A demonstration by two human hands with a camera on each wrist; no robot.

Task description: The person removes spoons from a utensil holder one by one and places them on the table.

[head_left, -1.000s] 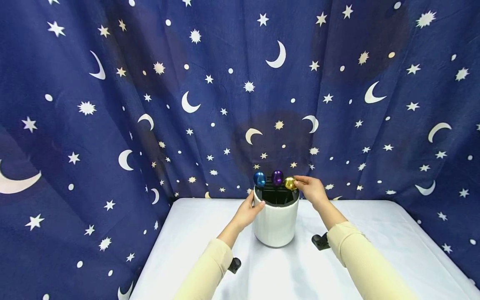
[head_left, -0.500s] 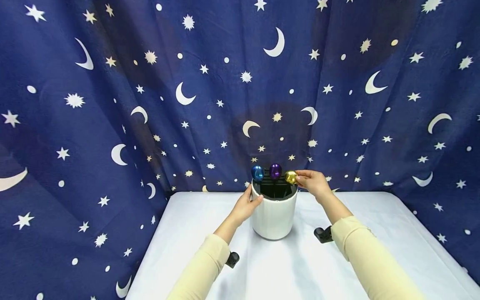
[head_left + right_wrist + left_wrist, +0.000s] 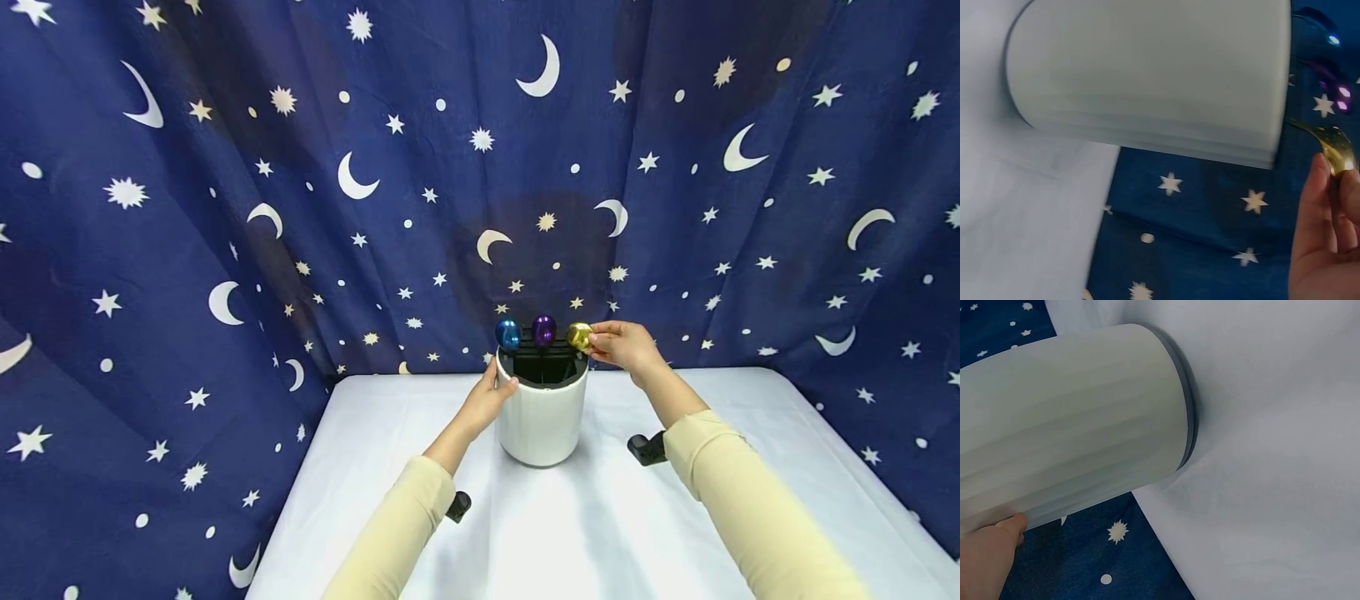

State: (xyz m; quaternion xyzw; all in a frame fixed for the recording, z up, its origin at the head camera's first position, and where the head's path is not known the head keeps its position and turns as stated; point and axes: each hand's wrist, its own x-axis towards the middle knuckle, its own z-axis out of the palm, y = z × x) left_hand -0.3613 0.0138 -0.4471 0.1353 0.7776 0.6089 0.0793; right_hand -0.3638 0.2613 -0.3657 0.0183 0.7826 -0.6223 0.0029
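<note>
Gold marks the small change here: a shiny, round-headed metallic gold spoon (image 3: 578,337) stands a little farther out from its purple neighbour, and slightly higher beside it, than it did a second ago. The right hand (image 3: 628,346) holds it at the head, its grip narrowed to a pinch. In the right wrist view, the thin gold neck runs back to the rim of a smooth white cylindrical container with a dark interior (image 3: 542,427), so I judge that the spoon has shifted within its place rather than come free; its lower stem is hidden, and I cannot tell how deep it reaches. A glossy metallic blue spoon (image 3: 507,335) and a glossy metallic purple spoon (image 3: 543,331) keep their places at the back of the same container, their heads above the rim and apart from each other, with neither hand touching them. The container stays upright on the white-covered desk (image 3: 420,417), in front of a dark blue curtain with stars and moons (image 3: 420,92). The left hand (image 3: 480,407) grips its left side near the top, thumb toward the front, which seems to steady it; the gold spoon is therefore, in my judgement, the only piece being worked.
</note>
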